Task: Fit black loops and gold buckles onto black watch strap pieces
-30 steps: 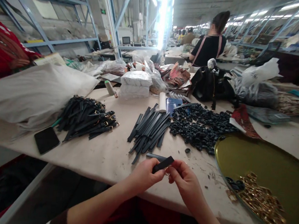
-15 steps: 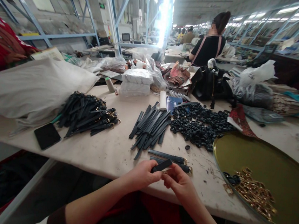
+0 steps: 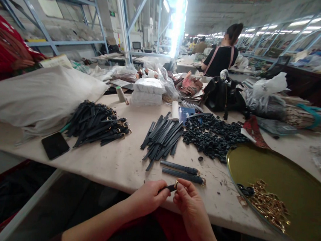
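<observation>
My left hand (image 3: 150, 197) and my right hand (image 3: 190, 205) meet at the table's near edge, both pinching one short black strap (image 3: 168, 188). A small gold buckle (image 3: 176, 183) shows at the strap's end under my right fingertips. Just beyond the hands lie two finished black straps with gold buckles (image 3: 184, 172). Farther back sit a pile of plain black straps (image 3: 163, 136), a heap of black loops (image 3: 211, 135) and a pile of buckled straps (image 3: 99, 126).
A round gold tray (image 3: 284, 185) at the right holds several gold buckles (image 3: 268, 206). A black phone (image 3: 55, 145) lies at the left by a white cloth sack (image 3: 34, 97). Bags and bundles crowd the table's far side. Another person (image 3: 222, 54) sits beyond.
My hands have dropped lower and nearer the table's edge. The strap now shows less between my fingers, with a gold buckle at its end. The view tilted, revealing two finished straps.
</observation>
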Tool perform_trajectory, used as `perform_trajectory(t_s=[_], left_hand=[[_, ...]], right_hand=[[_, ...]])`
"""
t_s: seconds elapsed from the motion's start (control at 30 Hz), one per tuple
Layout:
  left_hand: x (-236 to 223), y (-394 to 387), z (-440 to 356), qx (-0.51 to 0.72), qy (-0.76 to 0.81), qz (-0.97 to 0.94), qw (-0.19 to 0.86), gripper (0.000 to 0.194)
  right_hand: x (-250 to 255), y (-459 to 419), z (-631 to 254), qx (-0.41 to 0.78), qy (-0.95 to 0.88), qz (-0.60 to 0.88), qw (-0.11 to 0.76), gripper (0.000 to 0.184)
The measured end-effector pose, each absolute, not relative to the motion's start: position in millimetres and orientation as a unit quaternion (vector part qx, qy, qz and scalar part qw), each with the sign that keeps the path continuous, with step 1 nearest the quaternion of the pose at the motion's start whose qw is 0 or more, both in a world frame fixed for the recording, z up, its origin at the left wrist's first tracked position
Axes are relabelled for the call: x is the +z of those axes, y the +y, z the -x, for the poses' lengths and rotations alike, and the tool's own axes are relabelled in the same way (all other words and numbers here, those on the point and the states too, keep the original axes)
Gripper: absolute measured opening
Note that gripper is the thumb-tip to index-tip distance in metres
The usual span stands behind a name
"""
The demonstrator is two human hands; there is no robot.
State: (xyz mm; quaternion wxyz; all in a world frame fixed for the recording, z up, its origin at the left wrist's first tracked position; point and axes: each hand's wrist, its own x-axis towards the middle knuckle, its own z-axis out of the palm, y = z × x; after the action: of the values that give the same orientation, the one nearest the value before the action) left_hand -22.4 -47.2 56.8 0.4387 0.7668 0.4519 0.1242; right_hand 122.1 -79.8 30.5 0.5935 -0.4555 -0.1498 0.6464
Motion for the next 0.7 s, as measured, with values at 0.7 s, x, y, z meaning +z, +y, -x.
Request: perform_trajectory(t_s=[0.7], left_hand=[[49, -43, 19, 0.158, 0.466, -0.668, 0.559, 0.027]], right_hand=[[14, -90, -108, 0.661, -0.209, 0.451, 0.562, 0.023]])
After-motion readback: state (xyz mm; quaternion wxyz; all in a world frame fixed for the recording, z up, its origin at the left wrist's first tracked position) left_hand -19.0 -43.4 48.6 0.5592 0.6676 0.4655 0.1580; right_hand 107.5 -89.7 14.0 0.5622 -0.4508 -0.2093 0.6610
